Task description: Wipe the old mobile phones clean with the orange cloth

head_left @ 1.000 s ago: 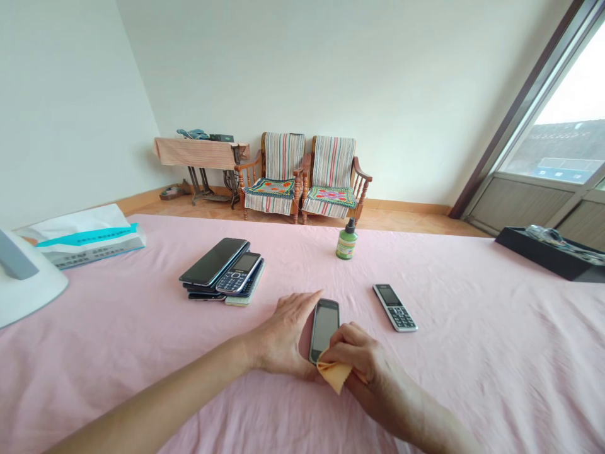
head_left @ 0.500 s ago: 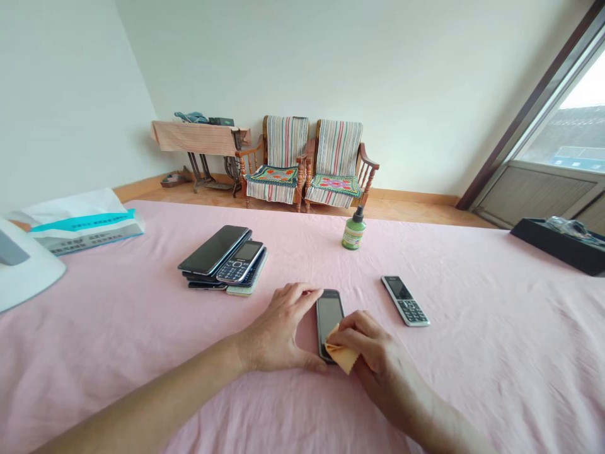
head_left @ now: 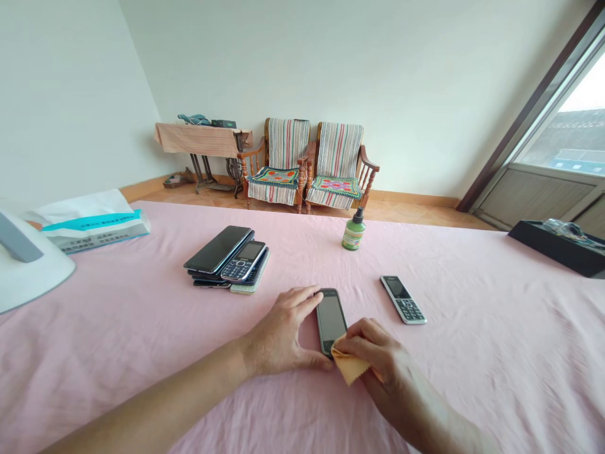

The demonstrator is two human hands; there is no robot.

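A dark touchscreen phone (head_left: 331,318) lies face up on the pink cloth in front of me. My left hand (head_left: 281,331) steadies it, with fingertips at its upper left corner and the thumb at its lower end. Pinched in my right hand (head_left: 380,359) is a yellow cleaning cloth (head_left: 348,366) with a zigzag edge, touching the phone's lower right corner. To the right lies a silver keypad phone (head_left: 403,300). On the left, several phones are piled up, with a large black smartphone (head_left: 218,248) and a dark keypad phone (head_left: 243,260) on top.
A green spray bottle (head_left: 353,230) stands behind the phones. A tissue pack (head_left: 99,221) and a white appliance (head_left: 33,271) occupy the left side. At far right sits a black box (head_left: 553,246). Two armchairs (head_left: 335,151) stand beyond the pink-covered surface (head_left: 472,378).
My right hand has slid the cloth slightly right and down, off the screen to the phone's lower corner. The phone has tilted a little; my left hand stays on it.
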